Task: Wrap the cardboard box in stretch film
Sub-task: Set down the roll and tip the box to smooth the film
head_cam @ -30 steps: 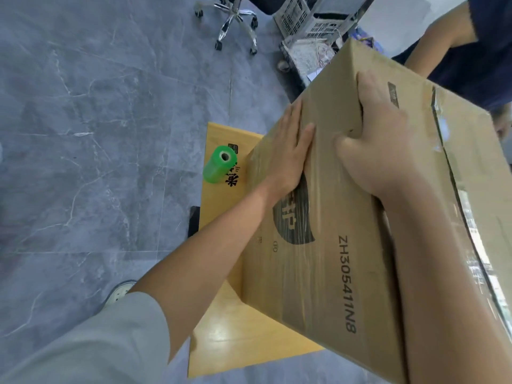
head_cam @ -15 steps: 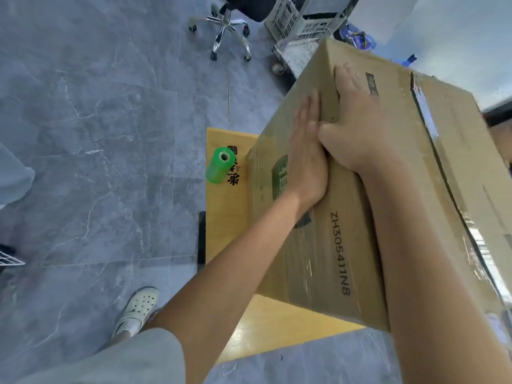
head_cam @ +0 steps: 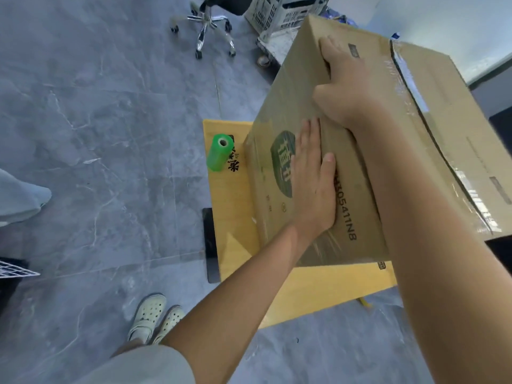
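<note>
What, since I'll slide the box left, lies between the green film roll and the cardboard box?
In the head view, only a strip of the yellow wooden tabletop with black printed characters separates the green stretch-film roll from the brown cardboard box.

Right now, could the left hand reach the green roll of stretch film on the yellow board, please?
Probably yes. The left hand rests flat against the brown cardboard box, holding nothing, and the green roll sits just beside that box face, with nothing standing between them.

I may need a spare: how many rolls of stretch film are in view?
1: a green roll on the yellow table, left of the cardboard box. Others may be hidden behind the box.
</note>
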